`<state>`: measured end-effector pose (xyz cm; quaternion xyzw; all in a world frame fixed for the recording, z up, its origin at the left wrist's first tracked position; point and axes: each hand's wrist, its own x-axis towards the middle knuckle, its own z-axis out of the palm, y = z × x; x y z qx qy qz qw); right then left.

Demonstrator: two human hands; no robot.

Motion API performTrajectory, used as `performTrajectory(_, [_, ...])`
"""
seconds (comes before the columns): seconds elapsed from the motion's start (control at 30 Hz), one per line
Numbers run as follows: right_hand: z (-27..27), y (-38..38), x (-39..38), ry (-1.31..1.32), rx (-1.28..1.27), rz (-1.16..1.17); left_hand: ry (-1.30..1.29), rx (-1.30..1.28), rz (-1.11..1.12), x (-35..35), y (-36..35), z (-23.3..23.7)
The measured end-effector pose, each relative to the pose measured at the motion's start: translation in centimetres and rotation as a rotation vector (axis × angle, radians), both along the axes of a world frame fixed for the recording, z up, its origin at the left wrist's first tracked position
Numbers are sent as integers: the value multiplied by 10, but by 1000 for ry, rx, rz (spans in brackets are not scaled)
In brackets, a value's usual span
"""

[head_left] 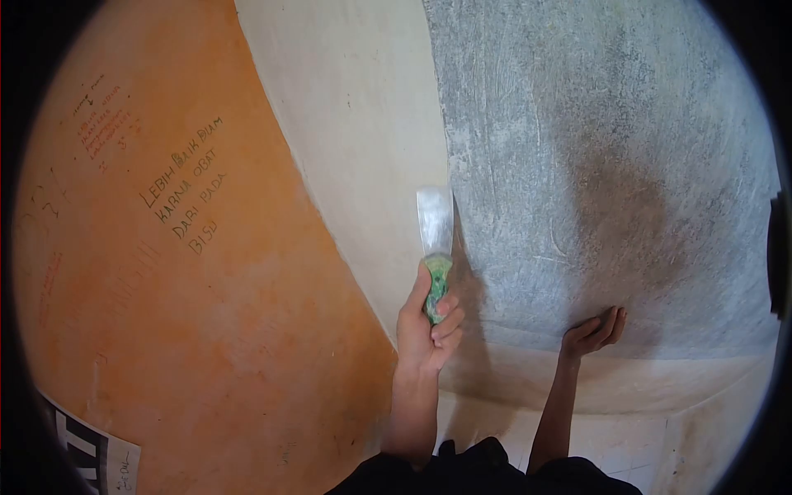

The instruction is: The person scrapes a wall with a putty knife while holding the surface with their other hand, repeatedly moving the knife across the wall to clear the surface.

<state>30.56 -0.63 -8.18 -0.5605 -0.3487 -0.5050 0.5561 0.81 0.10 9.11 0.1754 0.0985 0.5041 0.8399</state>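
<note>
In the head view my left hand [430, 326] is wrapped round the green, paint-marked handle of a putty knife [436, 223]. Its broad metal blade points upward and overlaps the border between the cream strip [363, 140] and the rough grey wall patch [511, 165]. My thumb lies along the left side of the handle. Lower right, my right hand [594, 333] is raised close to the bottom of the grey patch, its fingers loosely bent and apart from the thumb, with nothing visible in it.
An orange wall [272, 346] with handwriting fills the left side. A black-and-white printed sheet [99, 454] shows at the bottom left. A cream band [528, 371] runs below the grey patch, with white tiles [610, 445] under it. Something dark [777, 256] stands at the right edge.
</note>
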Motion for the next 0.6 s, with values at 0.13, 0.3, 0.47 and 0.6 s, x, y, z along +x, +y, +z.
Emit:
performTrajectory(0.13, [-3,-3,5,-10,-45,-56,-2,-37,18,0,-8,-3])
performTrajectory(0.3, [-4,-1,6,-43,-26,-49,-64,-26,-128,-18,-3,-23])
performTrajectory(0.47, [0,1,3,-13,-24,-39,-140,-42,-213,-26,2,-10])
performTrajectory(0.6, [-2,0,4,-30,-2,-21,-240,-22,-353,-28,12,-14])
